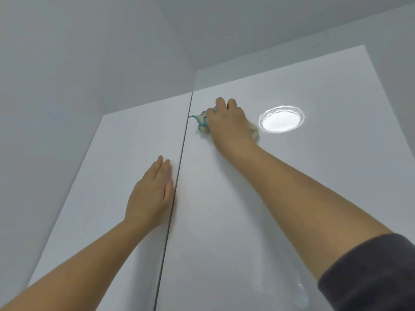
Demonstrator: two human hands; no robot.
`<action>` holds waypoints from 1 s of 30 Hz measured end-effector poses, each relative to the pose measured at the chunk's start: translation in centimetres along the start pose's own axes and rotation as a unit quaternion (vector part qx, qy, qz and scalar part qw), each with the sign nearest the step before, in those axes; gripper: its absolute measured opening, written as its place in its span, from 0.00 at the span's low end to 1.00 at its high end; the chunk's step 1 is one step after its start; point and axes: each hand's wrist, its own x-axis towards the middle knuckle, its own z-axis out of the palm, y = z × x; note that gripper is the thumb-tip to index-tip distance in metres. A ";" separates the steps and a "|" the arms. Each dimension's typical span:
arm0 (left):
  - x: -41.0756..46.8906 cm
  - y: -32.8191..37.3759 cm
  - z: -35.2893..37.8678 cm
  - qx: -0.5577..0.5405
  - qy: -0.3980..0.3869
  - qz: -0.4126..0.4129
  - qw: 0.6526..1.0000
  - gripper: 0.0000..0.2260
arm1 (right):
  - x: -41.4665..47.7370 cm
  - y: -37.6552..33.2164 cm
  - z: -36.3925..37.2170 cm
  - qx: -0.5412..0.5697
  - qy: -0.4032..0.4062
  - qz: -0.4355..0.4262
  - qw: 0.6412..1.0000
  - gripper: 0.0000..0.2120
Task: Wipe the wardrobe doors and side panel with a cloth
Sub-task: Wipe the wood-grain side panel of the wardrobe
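Pale grey wall and ceiling closing in above two glossy white wardrobe doors, seen steeply from below. Wiping high on the right door: curling the right hand over a bunched cream-and-teal cloth, gripping it and pressing it to the panel just right of the central seam, beside a round lamp reflection. Bracing with the left hand, fingers straight and close together, lying flat on the left door right against the seam, holding nothing. Judging by this, working through the door-wiping step, with the side panel out of view and presumably not yet done. Next probably calling for even strokes across and down the right door, then crossing over to the left door. Minding the door's top edge not far above the cloth and the seam at its left, a likely snagging spot for loose fabric. Having open panel to the right and below, apart from the right forearm and dark sleeve.
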 end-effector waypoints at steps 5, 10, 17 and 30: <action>1.9 -4.6 1.8 -0.041 0.005 0.029 0.999 0.23 | -2.9 -5.3 3.2 -0.026 0.094 -0.061 0.993 0.14; 1.3 -5.4 2.4 -0.057 -0.005 0.065 0.996 0.26 | -3.4 -5.8 2.2 0.017 0.055 -0.028 0.998 0.14; 0.4 -5.4 2.4 -0.089 -0.009 0.090 0.992 0.27 | -3.1 -5.0 0.6 0.030 -0.056 -0.009 0.998 0.18; -8.6 -2.1 3.1 -0.060 -0.061 0.225 0.971 0.26 | -26.9 -5.0 -7.1 0.067 -0.181 -0.346 0.918 0.13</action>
